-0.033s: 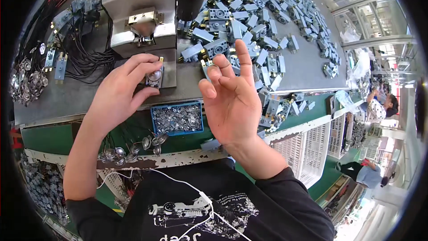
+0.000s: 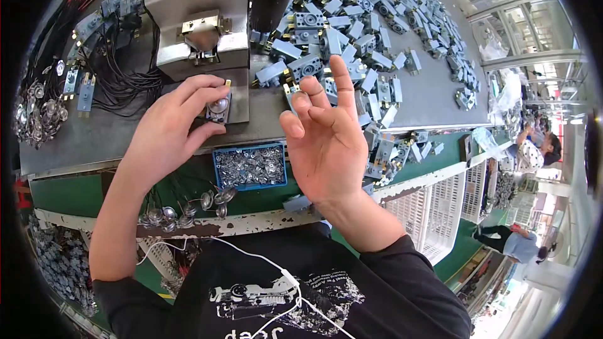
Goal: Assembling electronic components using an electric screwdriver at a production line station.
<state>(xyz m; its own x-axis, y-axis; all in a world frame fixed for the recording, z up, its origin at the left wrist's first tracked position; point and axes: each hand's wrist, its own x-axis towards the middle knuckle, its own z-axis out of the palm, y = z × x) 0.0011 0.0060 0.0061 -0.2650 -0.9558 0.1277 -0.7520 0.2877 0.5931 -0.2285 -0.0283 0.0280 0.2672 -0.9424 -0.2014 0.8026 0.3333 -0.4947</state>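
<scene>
My left hand (image 2: 166, 125) is closed around a small part with a shiny round metal cap (image 2: 217, 108) and a brass terminal. The fingers hide most of this part. It sits at the front of a metal press fixture (image 2: 201, 0), below its brass-coloured block (image 2: 202, 32). My right hand (image 2: 333, 144) is raised over the table's front edge, palm up. Its index finger points upward, the other fingers are bent and apart, and no object shows in it. Nearest to it are grey plastic switch housings (image 2: 304, 66) with brass terminals, lying in a heap.
In front of the fixture a blue tray (image 2: 284, 166) holds many small metal pieces. Black wires (image 2: 129, 88) and round metal caps (image 2: 38, 113) lie on the left. A black post (image 2: 273, 0) rises beside the fixture. White crates (image 2: 446, 210) stand at right; two people are farther off.
</scene>
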